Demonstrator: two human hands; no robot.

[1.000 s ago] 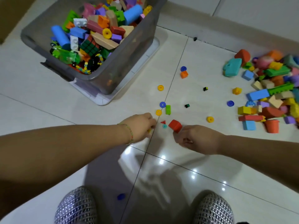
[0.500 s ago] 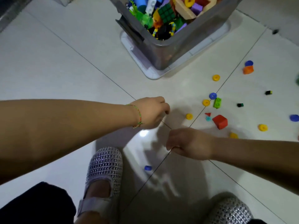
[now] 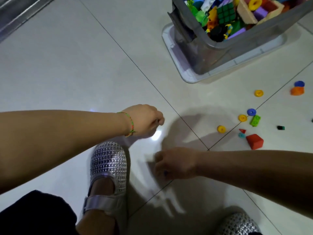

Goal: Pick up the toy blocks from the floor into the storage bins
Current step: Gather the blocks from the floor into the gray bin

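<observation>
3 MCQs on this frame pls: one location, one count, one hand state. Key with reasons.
1. Where is the red block relative to the storage bin? A) inside it B) on its rim C) on the floor, outside it
2. How many yellow rings lie on the floor? A) one B) three C) six
3. What is the right hand doing? A) curling its fingers over a small blue piece B) lying flat and open C) gripping the bin's rim

1 C: it sits on bare tile, apart from the bin.
2 B: three show on the tiles.
3 A: blue shows under its curled fingers.
</observation>
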